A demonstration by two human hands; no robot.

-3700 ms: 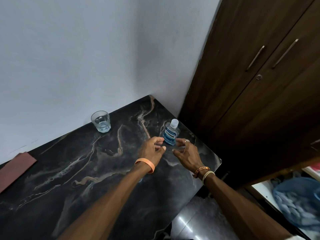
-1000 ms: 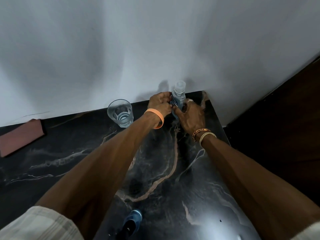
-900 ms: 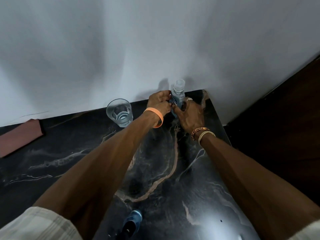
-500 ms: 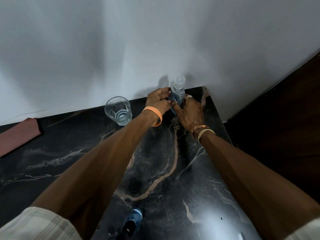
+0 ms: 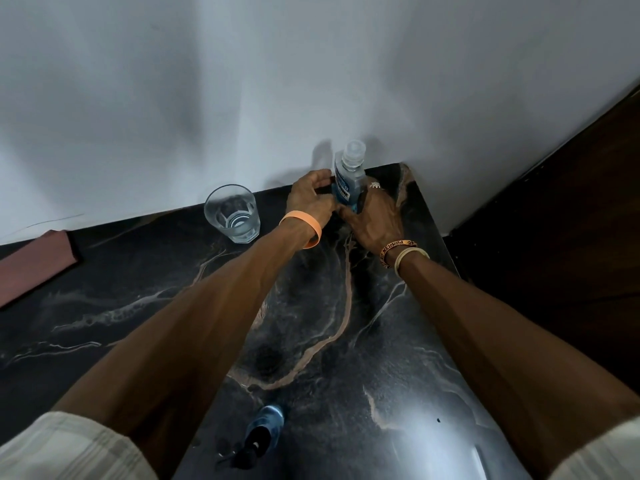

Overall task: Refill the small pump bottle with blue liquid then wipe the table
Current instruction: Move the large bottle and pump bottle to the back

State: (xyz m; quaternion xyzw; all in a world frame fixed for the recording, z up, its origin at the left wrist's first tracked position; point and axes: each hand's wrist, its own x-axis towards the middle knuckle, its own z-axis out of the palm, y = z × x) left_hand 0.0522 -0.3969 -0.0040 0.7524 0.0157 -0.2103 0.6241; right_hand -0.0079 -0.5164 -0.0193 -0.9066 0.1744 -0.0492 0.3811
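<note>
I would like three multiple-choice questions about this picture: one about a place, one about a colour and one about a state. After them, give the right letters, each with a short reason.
1. Where does the glass stand relative to the blue bottle?
A. To its left
B. To its right
C. On top of it

2. What colour is the band on the left wrist?
A. Green
B. Orange
C. Black

3. How is the blue bottle, with its cap, now?
A. Lying on its side
B. Upright, uncapped, untouched
C. Upright, capped, gripped from both sides

Answers:
1 A: the glass stands left of the bottle, near the wall.
2 B: the band is plainly orange.
3 C: the cap sits on the neck, and the left hand and right hand grip the body.
</note>
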